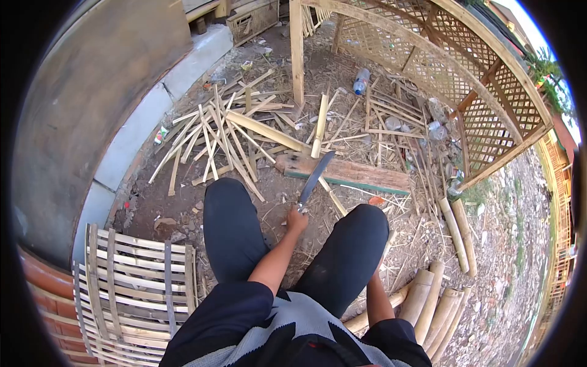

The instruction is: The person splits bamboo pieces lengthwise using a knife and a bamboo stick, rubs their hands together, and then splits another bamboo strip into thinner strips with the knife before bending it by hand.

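My left hand is closed round the handle of a machete, between my knees. The dark blade points up and away, its tip crossing a worn wooden plank that lies on the ground. Beside my right thigh, my right forearm reaches down and forward; the thigh and knee hide most of that hand and its fingers. A pale bamboo piece shows just past the right knee, and I cannot tell whether the hand touches it. A split bamboo length lies against the plank's far side.
Loose bamboo strips are heaped ahead on the left. Bamboo poles lie at my right. A slatted bamboo panel is at my left. A wooden post and lattice frame stand ahead, near a plastic bottle.
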Motion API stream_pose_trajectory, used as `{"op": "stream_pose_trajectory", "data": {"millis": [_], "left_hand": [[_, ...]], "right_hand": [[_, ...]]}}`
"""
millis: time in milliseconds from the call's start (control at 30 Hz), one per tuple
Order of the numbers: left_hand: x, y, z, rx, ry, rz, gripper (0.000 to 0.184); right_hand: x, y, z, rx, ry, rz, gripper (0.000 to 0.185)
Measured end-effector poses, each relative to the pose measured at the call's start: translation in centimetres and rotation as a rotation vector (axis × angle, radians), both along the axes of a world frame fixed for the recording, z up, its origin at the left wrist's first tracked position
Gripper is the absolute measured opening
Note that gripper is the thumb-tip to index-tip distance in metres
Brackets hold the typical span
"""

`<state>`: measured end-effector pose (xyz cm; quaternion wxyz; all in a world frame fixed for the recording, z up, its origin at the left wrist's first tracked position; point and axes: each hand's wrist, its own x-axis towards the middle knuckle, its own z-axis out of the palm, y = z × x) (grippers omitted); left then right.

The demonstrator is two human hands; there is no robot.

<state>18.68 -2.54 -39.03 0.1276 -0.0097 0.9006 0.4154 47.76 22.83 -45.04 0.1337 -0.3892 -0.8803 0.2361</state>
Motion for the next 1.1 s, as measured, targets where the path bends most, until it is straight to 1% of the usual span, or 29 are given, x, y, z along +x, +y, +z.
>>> {"op": "stream_pose_trajectory", "data": {"millis": [67, 167, 233, 267, 300, 333, 367, 400, 433, 533, 600, 633, 667, 700, 733, 767, 800, 867, 933, 1000, 1067, 1100], "left_hand": [[0.2, 1.0, -0.9, 0.047, 0.041, 0.033, 0.042], [0.0, 2.4, -1.4, 0.166, -0.078, 0.013, 0.045], [0.4, 3.3, -1.3, 0.202, -0.06, 0.002, 0.046], [0.5, 3.6, -1.3, 0.22, -0.047, -0.002, 0.046], [0.5, 3.9, -2.4, 0.31, -0.028, -0.025, 0.047], [0.6, 3.9, -2.0, 0.297, -0.052, -0.025, 0.047], [0.8, 4.0, -1.4, 0.286, -0.075, -0.024, 0.046], [0.9, 4.2, -1.0, 0.277, -0.099, -0.024, 0.046], [1.1, 4.3, -0.9, 0.281, -0.116, -0.021, 0.046], [1.0, 4.2, -1.0, 0.317, -0.151, -0.023, 0.045], [0.7, 4.8, -0.9, 0.373, -0.159, -0.046, 0.045], [0.9, 5.0, 1.2, 0.465, -0.159, -0.043, 0.04], [0.8, 5.3, 3.5, 0.568, -0.132, -0.095, 0.038], [0.3, 5.9, 5.4, 0.671, -0.1, -0.147, 0.036], [-0.2, 6.3, 7.3, 0.769, -0.07, -0.197, 0.035], [-0.8, 7.0, 9.9, 0.833, -0.064, -0.255, 0.038], [-1.6, 7.5, 13.2, 0.892, -0.057, -0.31, 0.042], [-2.4, 5.6, 23.4, 0.988, -0.127, -0.437, 0.052], [-5.4, 6.1, 27.0, 1.049, -0.079, -0.532, 0.057], [-7.2, 4.8, 32.7, 1.068, -0.094, -0.547, 0.055], [-9.0, 4.0, 35.5, 1.123, 0.048, -0.543, 0.051], [-10.1, 3.6, 36.3, 1.163, 0.046, -0.55, 0.046]], "right_hand": [[-1.9, -2.3, 9.4, -0.026, -0.022, 0.001, 0.033], [-2.2, -1.3, 14.8, -0.061, -0.196, 0.085, 0.027], [-2.4, -0.4, 17.3, 0.079, -0.115, 0.158, 0.023], [-2.0, 1.7, 16.7, 0.198, -0.174, 0.241, 0.022], [-3.5, -0.2, 22.6, 0.139, -0.246, 0.124, 0.02], [-3.2, 1.2, 23.8, 0.095, -0.189, 0.154, 0.02], [-3.2, 1.1, 27.1, 0.114, -0.235, 0.095, 0.024], [-2.9, 1.7, 29.3, 0.213, -0.245, 0.095, 0.029], [-3.0, 1.0, 32.7, 0.234, -0.264, -0.01, 0.029], [-1.7, 2.1, 37.6, 0.303, -0.028, -0.036, 0.029], [-1.5, 2.4, 39.0, 0.275, 0.14, -0.039, 0.032], [-2.2, 1.0, 40.7, 0.14, 0.187, -0.058, 0.036], [-2.9, 0.2, 40.8, 0.119, 0.315, -0.014, 0.033], [-3.7, -0.8, 41.8, 0.04, 0.319, -0.003, 0.031], [-4.6, -2.1, 42.7, -0.043, 0.321, 0.01, 0.031], [-5.8, -3.4, 42.8, -0.108, 0.422, 0.057, 0.031], [-6.8, -3.4, 41.8, -0.148, 0.471, 0.113, 0.028], [-9.8, -6.5, 43.6, -0.33, 0.465, 0.164, 0.025], [-12.8, -8.8, 44.2, -0.349, 0.503, 0.236, 0.024], [-15.7, -9.6, 43.7, -0.356, 0.503, 0.32, 0.025], [-18.3, -11.4, 44.4, -0.408, 0.478, 0.375, 0.027], [-19.6, -12.1, 44.5, -0.438, 0.481, 0.4, 0.026]]}}
